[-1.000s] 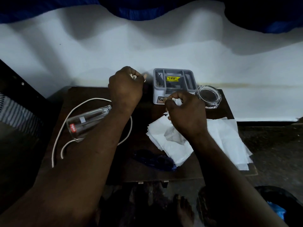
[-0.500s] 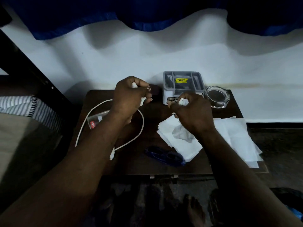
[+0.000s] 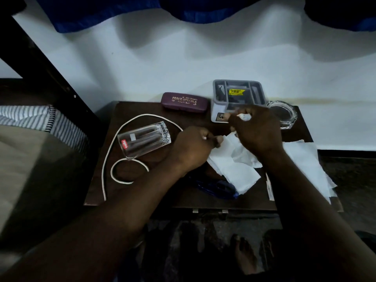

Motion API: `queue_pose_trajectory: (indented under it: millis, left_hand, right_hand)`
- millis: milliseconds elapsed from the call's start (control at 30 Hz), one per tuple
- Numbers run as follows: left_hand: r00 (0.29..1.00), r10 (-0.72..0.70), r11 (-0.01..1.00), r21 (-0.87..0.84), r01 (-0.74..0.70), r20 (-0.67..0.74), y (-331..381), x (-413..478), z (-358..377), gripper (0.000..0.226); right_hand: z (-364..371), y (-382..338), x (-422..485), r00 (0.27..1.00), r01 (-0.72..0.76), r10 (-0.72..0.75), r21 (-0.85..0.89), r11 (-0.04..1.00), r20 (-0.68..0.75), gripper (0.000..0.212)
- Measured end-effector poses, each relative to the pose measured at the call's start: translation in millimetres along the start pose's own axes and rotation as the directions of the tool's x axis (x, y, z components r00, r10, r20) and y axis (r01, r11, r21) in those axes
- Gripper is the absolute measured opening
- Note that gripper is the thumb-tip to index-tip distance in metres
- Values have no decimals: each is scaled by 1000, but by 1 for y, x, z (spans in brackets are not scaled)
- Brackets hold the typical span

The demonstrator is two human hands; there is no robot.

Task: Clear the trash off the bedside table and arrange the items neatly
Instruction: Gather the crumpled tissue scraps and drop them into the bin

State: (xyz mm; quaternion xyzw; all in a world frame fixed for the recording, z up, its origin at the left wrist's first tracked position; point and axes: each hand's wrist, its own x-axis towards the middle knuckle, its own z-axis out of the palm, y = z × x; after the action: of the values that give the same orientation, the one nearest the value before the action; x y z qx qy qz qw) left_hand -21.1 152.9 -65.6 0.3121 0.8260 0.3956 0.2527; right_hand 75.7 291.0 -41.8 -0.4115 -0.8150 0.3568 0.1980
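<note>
Centrally, a crumpled white scrap (image 3: 244,117) is pinched between the thumb and curled fingers of the right hand (image 3: 257,133), just in front of the grey organiser (image 3: 216,110) at upper centre-right of the frame. The left hand (image 3: 192,148) sits to its lower left with fingers curled inward, the knuckles near the right hand; whether it holds anything cannot be told. Beneath and between both hands lie loose white tissue sheets (image 3: 238,169), overlapping and partly creased, spreading to the right of the frame under the right forearm and past the right edge of the bedside table (image 3: 140,110). Below the sheets, at lower centre, a dark blue object (image 3: 215,187) lies on the tabletop, its nature unclear in the dim light. Left of the left hand a clear glass tumbler (image 3: 144,140) with a red label lies on its side, and a white cable (image 3: 146,115) arcs around it and curls into a loop below it. Along the far edge of the table, from left to right: a maroon spectacle case (image 3: 184,102) with gold lettering, the compartmented organiser bearing a yellow sticker, and a glass ashtray (image 3: 282,113) just beside it. Outward, a white wall (image 3: 203,58) rises behind the table, a blue curtain (image 3: 122,13) hangs along the top of the frame, a striped pillow (image 3: 40,121) lies at the left, and a bare foot (image 3: 244,255) shows at the bottom
</note>
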Motion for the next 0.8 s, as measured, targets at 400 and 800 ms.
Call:
queue_pose_trajectory:
  millis: [400, 800]
  left_hand:
    - [974, 20, 999, -40, -30, -227, 10, 57, -7, 14]
    - [918, 324, 934, 232, -272, -226, 9, 72, 3, 29]
  right_hand:
    - [-5, 9, 7, 987, -30, 41, 72, 997, -153, 20]
    - [-1, 16, 8, 1000, -3, 4, -98, 995, 14, 44]
